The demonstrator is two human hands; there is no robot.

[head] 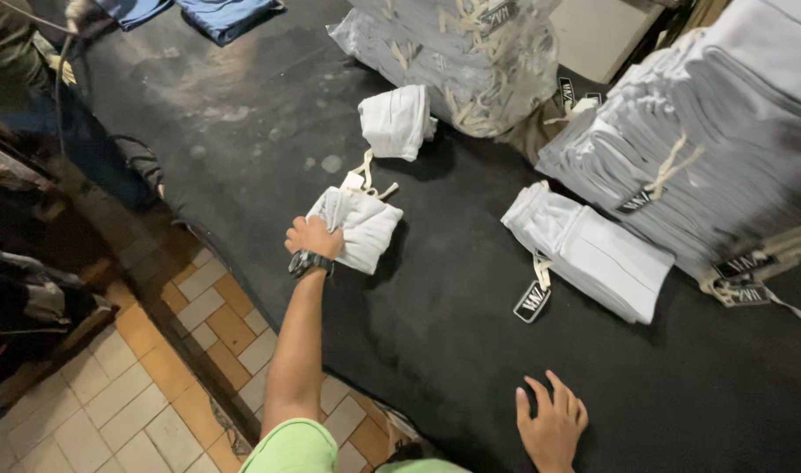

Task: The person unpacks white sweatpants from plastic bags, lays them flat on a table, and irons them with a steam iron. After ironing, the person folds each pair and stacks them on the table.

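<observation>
Folded grey garment [358, 226] lies near the left edge of the dark worktop [435, 350]; my left hand [313, 238] is on its near-left corner, fingers [328, 229] curled into the cloth and holding it. Cord ties and a paper tag [365, 181] trail from its far end. My right hand [551, 427] rests flat on the worktop close to me, fingers spread wide, holding nothing.

Judgement: the piece looks soft and light, prone to unfolding if lifted by one corner; a grip across the thick folded edge should keep it together.

Another folded bundle [397, 121] sits just beyond it. A longer folded piece [589, 250] with a black tag [532, 300] lies to the right, beside a tall stack of grey garments [725, 131]. A plastic-wrapped bale [453, 52] stands at the back.
</observation>
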